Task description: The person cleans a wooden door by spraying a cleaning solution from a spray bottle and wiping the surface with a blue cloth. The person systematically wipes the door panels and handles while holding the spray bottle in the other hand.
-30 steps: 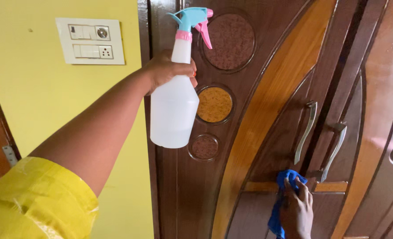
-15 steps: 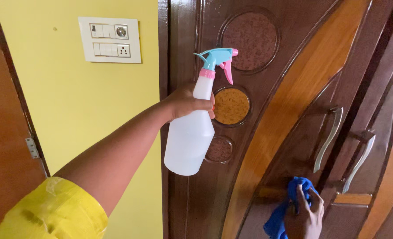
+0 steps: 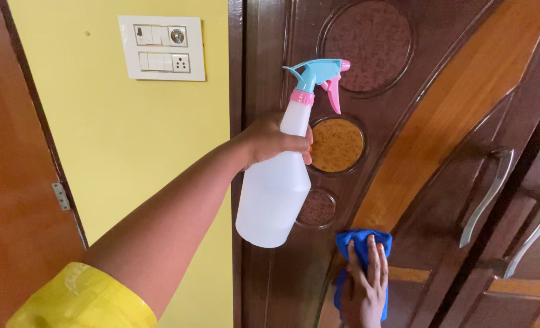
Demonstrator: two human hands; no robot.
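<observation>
Left fingers: I am wrapping my left hand (image 3: 270, 141) closed around the neck of the white spray bottle (image 3: 276, 188), just under its pink collar; no finger is sitting on the pink trigger (image 3: 333, 97)

Right fingers: I am pressing my right hand (image 3: 367, 285) flat, fingers spread, on the blue cloth (image 3: 362, 242), pinning it against the dark wooden door (image 3: 270, 279)

Bottle: it is hanging upright in front of the door's left edge, its blue nozzle (image 3: 318, 70) pointing right toward the round inlays (image 3: 337, 144)

Cloth: it is lying against the door below the smallest round inlay, beside the lower end of the orange curved band (image 3: 452, 115); its lower part is hidden under my palm

Slip risk: I am holding the bottle by the narrow neck alone, so I judge the heavier body could be swinging or sliding down through my grip

Spray risk: with the nozzle so near the wood, I judge a squeeze could be sending liquid running down the panel faster than the cloth is reaching it

Switch risk: the white switch plate (image 3: 161, 48) on the yellow wall (image 3: 136, 158) is sitting near the bottle, so mist drifting left could be wetting it

Cloth risk: an open palm is gripping little, so the cloth could be bunching or dropping

Handle risk: the metal handles (image 3: 485, 197) are standing to the right, where a wide wipe could be knocking my knuckles
</observation>
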